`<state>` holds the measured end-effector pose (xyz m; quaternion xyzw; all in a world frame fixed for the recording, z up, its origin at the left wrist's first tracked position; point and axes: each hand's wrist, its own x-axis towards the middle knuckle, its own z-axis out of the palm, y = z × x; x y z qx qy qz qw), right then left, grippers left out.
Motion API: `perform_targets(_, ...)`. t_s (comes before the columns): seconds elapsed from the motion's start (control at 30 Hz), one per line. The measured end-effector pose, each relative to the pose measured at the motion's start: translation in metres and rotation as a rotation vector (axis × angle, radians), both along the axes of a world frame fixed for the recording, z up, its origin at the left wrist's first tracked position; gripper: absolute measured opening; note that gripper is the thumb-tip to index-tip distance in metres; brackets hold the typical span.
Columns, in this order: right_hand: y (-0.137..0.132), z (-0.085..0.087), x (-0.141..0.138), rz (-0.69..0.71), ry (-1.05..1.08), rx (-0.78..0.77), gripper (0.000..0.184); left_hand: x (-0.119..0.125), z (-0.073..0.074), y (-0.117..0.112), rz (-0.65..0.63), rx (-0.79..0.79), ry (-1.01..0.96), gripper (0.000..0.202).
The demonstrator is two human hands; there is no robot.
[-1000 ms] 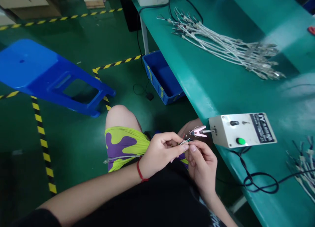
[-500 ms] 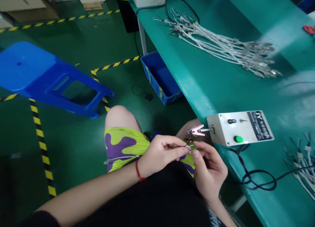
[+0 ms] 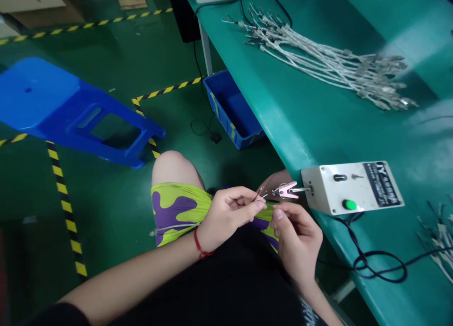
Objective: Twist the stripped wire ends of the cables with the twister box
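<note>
From where I stand, the seated person's left hand (image 3: 226, 217) has thumb and forefinger closed on the wire end of a pale cable (image 3: 175, 227), which runs back from that grip, crosswise over the left thigh, to a clear connector (image 3: 153, 232) beyond the wrist. Just past the left fingertips the thin wires (image 3: 262, 194) fan out: reddish and white ones slant up and ahead, while a green wire (image 3: 269, 204) reaches straight across to the right hand (image 3: 299, 227), whose thumb and forefinger appear to pinch its end. That short span between the two grips is what matters here; the left hand has the cable itself, the right only that strand. A pink clip (image 3: 288, 190) sits just ahead of the right fingertips, on a rod from a white box (image 3: 334, 188), its mouth facing the wires. The cable's middle is hidden behind the left hand and wrist, and the bare tips are too fine to make out, as is whether the clip holds anything.
</note>
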<state>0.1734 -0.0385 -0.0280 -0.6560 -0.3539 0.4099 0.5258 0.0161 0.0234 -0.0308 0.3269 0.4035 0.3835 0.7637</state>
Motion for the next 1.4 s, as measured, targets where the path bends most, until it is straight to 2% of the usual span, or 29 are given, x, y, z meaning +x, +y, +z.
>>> perform_targets(0.2, 0.018, -0.008, 0.005, -0.081, 0.225, -0.081, 0.043, -0.003, -0.013, 0.005, -0.005, 0.017, -0.026, 0.014)
perform_targets(0.33, 0.025, -0.017, 0.006, -0.086, 0.269, -0.127, 0.052, -0.002, -0.015, 0.009, -0.005, 0.024, -0.020, 0.013)
perform_targets(0.43, 0.026, -0.019, 0.005, -0.140, 0.339, -0.074, 0.041, 0.001, -0.016, 0.012, -0.011, 0.015, 0.012, 0.015)
perform_targets(0.53, 0.026, -0.019, 0.005, -0.172, 0.506, -0.002, 0.026, 0.003, -0.018, 0.014, -0.005, 0.006, 0.034, 0.016)
perform_targets(0.63, 0.027, -0.021, 0.005, -0.184, 0.728, 0.036, 0.025, 0.007, -0.020, 0.014, 0.008, 0.007, 0.035, 0.014)
perform_targets(0.73, 0.030, -0.026, 0.006, -0.239, 0.838, 0.063, 0.022, 0.010, -0.022, 0.015, 0.015, 0.009, 0.013, 0.012)
perform_targets(0.9, 0.035, -0.034, 0.010, -0.261, 0.914, 0.033, 0.024, 0.015, -0.021, 0.018, 0.045, 0.005, -0.014, 0.008)
perform_targets(1.1, 0.036, -0.033, 0.013, -0.240, 0.916, 0.019, 0.024, 0.024, -0.018, 0.021, 0.055, 0.002, -0.054, 0.009)
perform_targets(1.4, 0.034, -0.033, 0.013, -0.241, 0.919, 0.010, 0.026, 0.028, -0.025, 0.017, 0.099, 0.025, 0.036, 0.010)
